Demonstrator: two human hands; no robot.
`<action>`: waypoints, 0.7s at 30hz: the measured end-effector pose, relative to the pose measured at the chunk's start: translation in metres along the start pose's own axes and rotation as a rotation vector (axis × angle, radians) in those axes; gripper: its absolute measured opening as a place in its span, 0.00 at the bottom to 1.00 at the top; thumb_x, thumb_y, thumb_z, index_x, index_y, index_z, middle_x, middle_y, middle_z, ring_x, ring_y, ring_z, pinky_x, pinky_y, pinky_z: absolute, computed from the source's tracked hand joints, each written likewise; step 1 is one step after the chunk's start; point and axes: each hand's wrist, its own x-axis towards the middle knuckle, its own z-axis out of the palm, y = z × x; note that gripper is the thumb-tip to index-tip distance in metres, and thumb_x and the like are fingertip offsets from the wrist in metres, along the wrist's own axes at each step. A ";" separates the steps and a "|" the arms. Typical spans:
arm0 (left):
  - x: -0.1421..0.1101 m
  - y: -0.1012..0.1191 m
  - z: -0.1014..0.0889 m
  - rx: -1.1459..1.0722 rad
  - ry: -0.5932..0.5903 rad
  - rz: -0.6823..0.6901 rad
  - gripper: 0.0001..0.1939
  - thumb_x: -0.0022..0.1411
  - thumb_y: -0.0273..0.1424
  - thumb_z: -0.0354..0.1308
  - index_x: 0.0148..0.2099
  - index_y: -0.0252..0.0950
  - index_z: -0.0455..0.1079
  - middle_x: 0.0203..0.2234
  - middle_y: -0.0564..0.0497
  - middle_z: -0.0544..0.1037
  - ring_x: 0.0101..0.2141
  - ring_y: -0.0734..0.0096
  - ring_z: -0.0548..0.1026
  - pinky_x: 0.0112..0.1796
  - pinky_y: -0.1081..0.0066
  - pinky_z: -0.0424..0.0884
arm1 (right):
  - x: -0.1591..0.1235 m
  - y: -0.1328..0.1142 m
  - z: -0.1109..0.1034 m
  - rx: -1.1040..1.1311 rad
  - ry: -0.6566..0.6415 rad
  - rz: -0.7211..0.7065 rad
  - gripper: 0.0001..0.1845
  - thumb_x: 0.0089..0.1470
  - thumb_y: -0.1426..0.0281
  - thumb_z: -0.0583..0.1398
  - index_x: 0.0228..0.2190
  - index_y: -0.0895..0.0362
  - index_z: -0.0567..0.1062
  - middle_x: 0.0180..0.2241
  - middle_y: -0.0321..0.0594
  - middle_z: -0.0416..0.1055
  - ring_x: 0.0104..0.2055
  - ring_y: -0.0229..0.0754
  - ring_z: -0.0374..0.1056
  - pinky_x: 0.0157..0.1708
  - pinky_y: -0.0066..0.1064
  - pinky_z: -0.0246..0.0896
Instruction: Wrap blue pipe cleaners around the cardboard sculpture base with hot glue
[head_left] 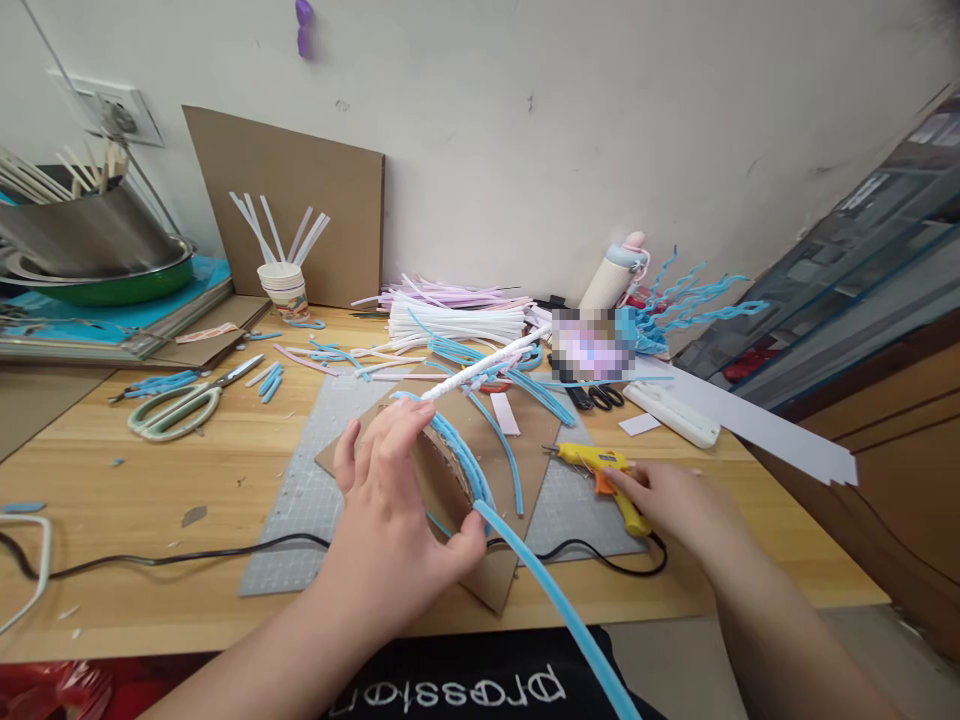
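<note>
My left hand (pixel 390 510) is closed on a round-edged cardboard piece (pixel 439 470), its fingers over the top and its thumb at the lower edge. Blue fuzzy pipe cleaners (pixel 457 440) line the curved rim of that piece. One long blue pipe cleaner (pixel 559 595) trails from beside my thumb toward the lower right. At the right, my right hand (pixel 679 505) has its fingers around the handle of a yellow hot glue gun (pixel 600 460) with an orange trigger. The gun's nozzle points left, and part of the grip is hidden by my fingers.
A cardboard sheet (pixel 480 580) lies on a grey cutting mat (pixel 285 520). A black cord (pixel 202 556) crosses the front. Green-handled scissors (pixel 176 410) lie left; bundled white pipe cleaners (pixel 457 320), a paper cup (pixel 285 290) and a bottle (pixel 606 280) are at the back.
</note>
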 end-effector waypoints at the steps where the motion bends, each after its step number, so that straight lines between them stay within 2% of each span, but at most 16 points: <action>1: 0.000 0.000 0.000 0.001 -0.001 0.002 0.41 0.51 0.32 0.60 0.64 0.38 0.46 0.58 0.39 0.65 0.61 0.51 0.62 0.64 0.47 0.42 | -0.007 -0.009 -0.002 -0.034 0.055 -0.016 0.27 0.52 0.46 0.58 0.18 0.54 0.69 0.16 0.40 0.66 0.18 0.42 0.61 0.17 0.30 0.46; 2: 0.000 0.000 0.000 0.001 -0.003 0.004 0.41 0.51 0.32 0.60 0.64 0.38 0.46 0.57 0.39 0.65 0.61 0.51 0.62 0.64 0.47 0.43 | -0.016 -0.020 -0.003 -0.056 0.109 -0.039 0.24 0.54 0.47 0.58 0.21 0.54 0.71 0.19 0.40 0.68 0.20 0.43 0.63 0.18 0.30 0.49; 3: 0.001 0.000 0.000 0.000 -0.006 0.006 0.41 0.51 0.32 0.60 0.64 0.37 0.46 0.57 0.39 0.65 0.61 0.51 0.62 0.64 0.47 0.42 | -0.027 -0.033 -0.005 -0.078 0.178 -0.179 0.20 0.56 0.51 0.59 0.28 0.54 0.74 0.23 0.40 0.72 0.24 0.44 0.67 0.20 0.31 0.55; 5: 0.002 0.000 0.000 -0.002 -0.009 0.011 0.40 0.51 0.33 0.59 0.64 0.37 0.47 0.57 0.39 0.65 0.61 0.51 0.62 0.64 0.47 0.42 | -0.051 -0.061 -0.007 -0.009 0.186 -0.632 0.13 0.60 0.59 0.59 0.42 0.53 0.74 0.32 0.40 0.76 0.29 0.43 0.71 0.28 0.33 0.66; 7: 0.003 -0.001 0.000 0.001 -0.007 0.016 0.40 0.51 0.33 0.59 0.64 0.36 0.47 0.57 0.39 0.65 0.61 0.52 0.63 0.64 0.48 0.42 | -0.071 -0.087 -0.008 0.059 0.131 -1.078 0.16 0.61 0.66 0.60 0.50 0.52 0.71 0.39 0.41 0.78 0.37 0.42 0.73 0.36 0.32 0.69; 9: 0.003 -0.001 0.000 0.008 -0.005 0.023 0.39 0.52 0.33 0.59 0.63 0.36 0.47 0.57 0.39 0.66 0.60 0.53 0.63 0.64 0.49 0.41 | -0.084 -0.108 -0.008 0.105 0.138 -1.287 0.13 0.62 0.73 0.58 0.49 0.56 0.72 0.38 0.42 0.78 0.38 0.40 0.72 0.40 0.32 0.68; 11: 0.004 -0.001 0.000 0.012 -0.004 0.026 0.39 0.52 0.33 0.59 0.63 0.35 0.48 0.56 0.39 0.66 0.60 0.53 0.64 0.64 0.50 0.41 | -0.089 -0.122 -0.006 0.138 0.130 -1.384 0.09 0.63 0.76 0.55 0.42 0.58 0.74 0.34 0.42 0.78 0.34 0.39 0.71 0.37 0.31 0.67; 14: 0.004 -0.002 0.001 0.014 -0.004 0.033 0.40 0.52 0.33 0.59 0.64 0.35 0.48 0.56 0.39 0.66 0.60 0.53 0.63 0.64 0.50 0.41 | -0.089 -0.135 -0.004 0.163 0.100 -1.459 0.12 0.65 0.77 0.52 0.36 0.59 0.75 0.30 0.41 0.77 0.30 0.38 0.68 0.32 0.30 0.66; 19: 0.004 -0.003 0.003 -0.015 0.004 0.034 0.42 0.50 0.34 0.62 0.63 0.37 0.48 0.57 0.39 0.66 0.60 0.54 0.63 0.63 0.50 0.42 | -0.079 -0.148 -0.001 0.302 0.038 -1.471 0.12 0.65 0.76 0.53 0.40 0.61 0.77 0.33 0.45 0.78 0.35 0.38 0.72 0.36 0.30 0.69; 21: 0.003 -0.002 0.004 -0.028 0.010 0.031 0.43 0.48 0.35 0.63 0.63 0.37 0.48 0.57 0.39 0.66 0.60 0.53 0.62 0.63 0.49 0.41 | -0.070 -0.151 0.001 0.430 -0.042 -1.434 0.11 0.65 0.74 0.54 0.40 0.60 0.78 0.33 0.45 0.78 0.36 0.38 0.73 0.36 0.29 0.70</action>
